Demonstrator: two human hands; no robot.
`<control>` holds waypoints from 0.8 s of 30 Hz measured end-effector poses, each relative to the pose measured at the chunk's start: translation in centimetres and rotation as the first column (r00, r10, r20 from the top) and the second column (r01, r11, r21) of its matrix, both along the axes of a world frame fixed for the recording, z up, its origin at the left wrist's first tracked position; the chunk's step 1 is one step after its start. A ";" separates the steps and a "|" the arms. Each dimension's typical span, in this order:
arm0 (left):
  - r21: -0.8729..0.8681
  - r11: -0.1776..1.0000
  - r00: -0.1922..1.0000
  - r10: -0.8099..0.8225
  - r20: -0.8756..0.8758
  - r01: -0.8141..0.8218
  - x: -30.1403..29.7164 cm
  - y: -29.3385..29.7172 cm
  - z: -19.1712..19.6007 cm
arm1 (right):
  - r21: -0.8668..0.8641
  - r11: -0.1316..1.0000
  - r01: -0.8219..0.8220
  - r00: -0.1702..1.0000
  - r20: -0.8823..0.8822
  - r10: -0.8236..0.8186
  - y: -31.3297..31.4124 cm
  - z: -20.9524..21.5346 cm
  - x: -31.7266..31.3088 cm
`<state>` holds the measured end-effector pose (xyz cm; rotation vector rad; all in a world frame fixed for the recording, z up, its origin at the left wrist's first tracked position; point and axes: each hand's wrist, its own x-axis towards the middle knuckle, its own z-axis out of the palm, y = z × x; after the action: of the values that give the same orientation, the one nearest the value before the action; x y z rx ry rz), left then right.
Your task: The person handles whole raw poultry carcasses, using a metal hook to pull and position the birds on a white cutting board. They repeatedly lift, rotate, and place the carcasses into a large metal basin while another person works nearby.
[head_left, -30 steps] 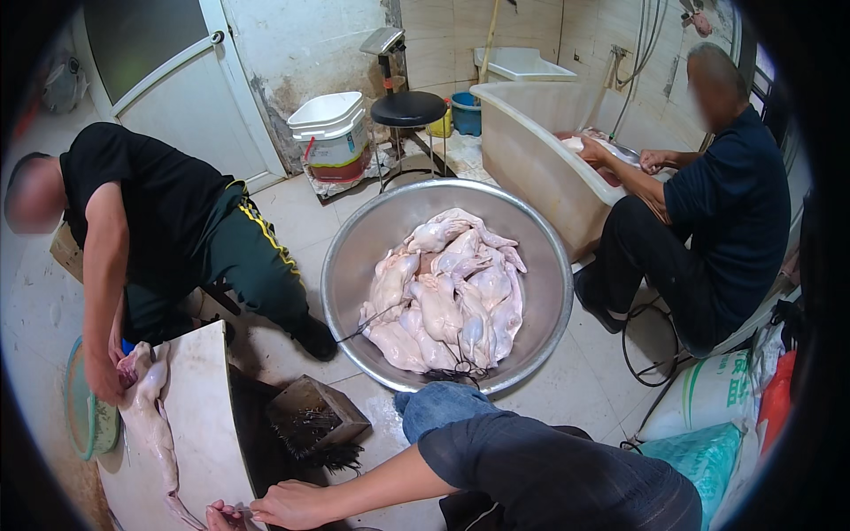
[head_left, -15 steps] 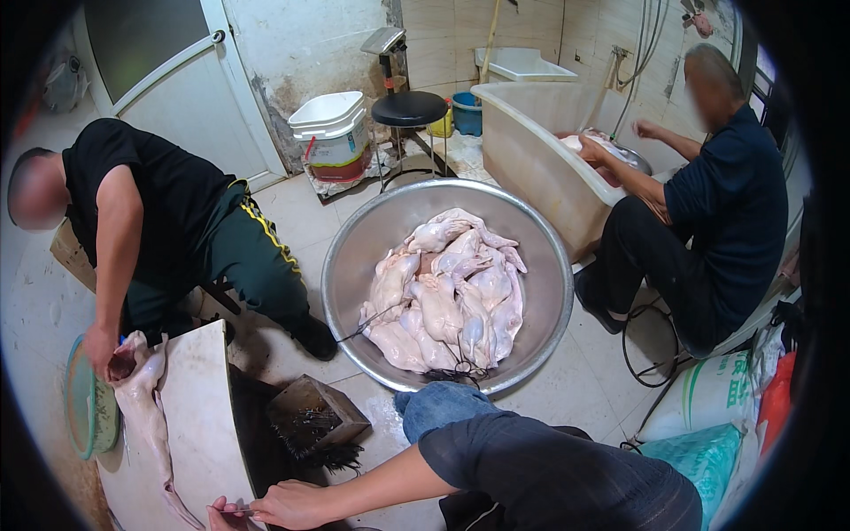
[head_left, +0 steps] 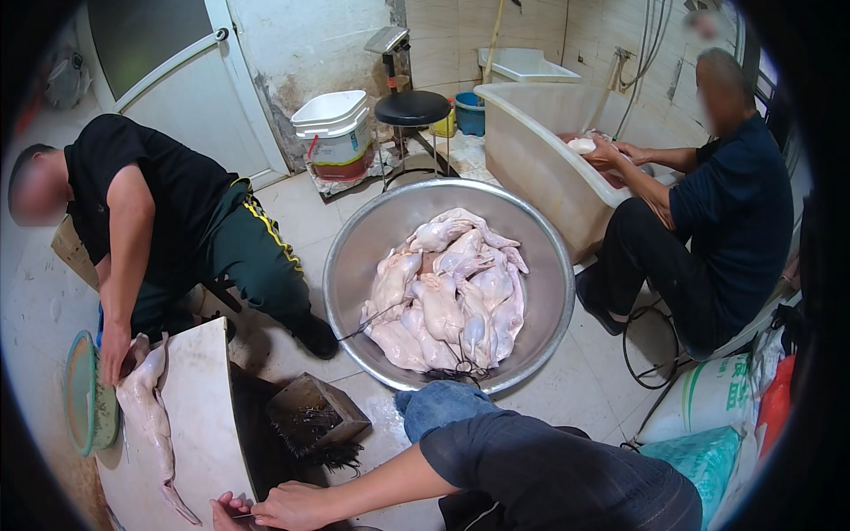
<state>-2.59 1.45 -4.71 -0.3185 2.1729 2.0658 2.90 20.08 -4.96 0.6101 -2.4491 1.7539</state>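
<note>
At the lower edge, beside the pale tabletop point(head_left: 208, 398), my right hand point(head_left: 292, 505) is closed on a thin rod-like piece point(head_left: 242, 515). My left hand point(head_left: 229, 511) meets it from the left with curled fingers, at the piece's other end. The lower edge cuts off part of that hand, and the exact kind of the piece is too small to tell. Just beyond my hands lies a plucked poultry carcass point(head_left: 146, 403), its long neck pointing toward me. A co-worker's hand point(head_left: 115, 354) touches the carcass's far end.
A metal tub point(head_left: 341, 265) of plucked carcasses point(head_left: 438, 305) stands mid-floor. Near my arm sits a wooden box point(head_left: 341, 416) with dark wire-like pieces. A green basket point(head_left: 80, 389) is at the table's left. At right, another person works at a large plastic trough point(head_left: 540, 142).
My hands have shifted slightly, the left with fingers now more visible. The left co-worker's hand moved off the carcass's opening to its side. The right co-worker's hands came together over the trough.
</note>
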 end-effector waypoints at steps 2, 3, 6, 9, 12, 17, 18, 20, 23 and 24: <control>-0.006 1.000 1.000 0.011 0.008 -0.011 0.0 0.3 0.1 | -0.009 1.000 -0.004 1.000 0.006 0.004 0.0 -0.3 -0.1; -0.010 1.000 1.000 0.016 0.012 -0.016 0.0 0.4 0.0 | -0.012 1.000 -0.005 1.000 0.008 0.005 0.0 -0.5 -0.2; 0.012 1.000 1.000 0.001 0.005 -0.001 0.0 0.1 -0.2 | 0.001 1.000 -0.003 1.000 0.000 0.003 -0.1 -0.4 -0.2; 0.021 1.000 1.000 -0.015 -0.013 0.015 -0.4 -0.6 -0.8 | 0.007 1.000 -0.004 1.000 -0.016 0.004 -0.2 -0.5 -0.2; 0.016 1.000 1.000 0.010 -0.015 -0.010 0.1 0.4 -0.2 | 0.008 1.000 -0.007 1.000 -0.019 0.008 0.0 -0.5 -0.2; 0.027 1.000 1.000 0.006 -0.019 -0.005 -0.2 0.1 -0.6 | 0.007 1.000 -0.012 1.000 -0.016 0.012 0.1 -0.5 -0.2; 0.031 1.000 1.000 0.005 -0.019 -0.004 -0.2 0.0 -0.7 | 0.012 1.000 -0.011 1.000 -0.016 0.011 0.1 -0.5 -0.3; 0.015 1.000 1.000 0.008 -0.016 -0.007 -0.1 0.3 -0.4 | 0.018 1.000 -0.004 1.000 -0.015 0.004 0.0 -0.5 -0.3; -0.011 1.000 1.000 0.005 -0.019 -0.005 0.2 0.7 0.2 | 0.023 1.000 0.012 1.000 -0.015 -0.011 0.0 -0.5 -0.3; -0.020 1.000 1.000 0.003 -0.021 -0.003 0.2 0.8 0.2 | 0.031 0.999 0.015 1.000 -0.017 -0.014 -0.1 -0.6 -0.4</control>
<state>-2.40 2.21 -4.49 -0.3041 2.2077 2.0587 2.47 19.99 -5.61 0.6057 -2.4682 1.7018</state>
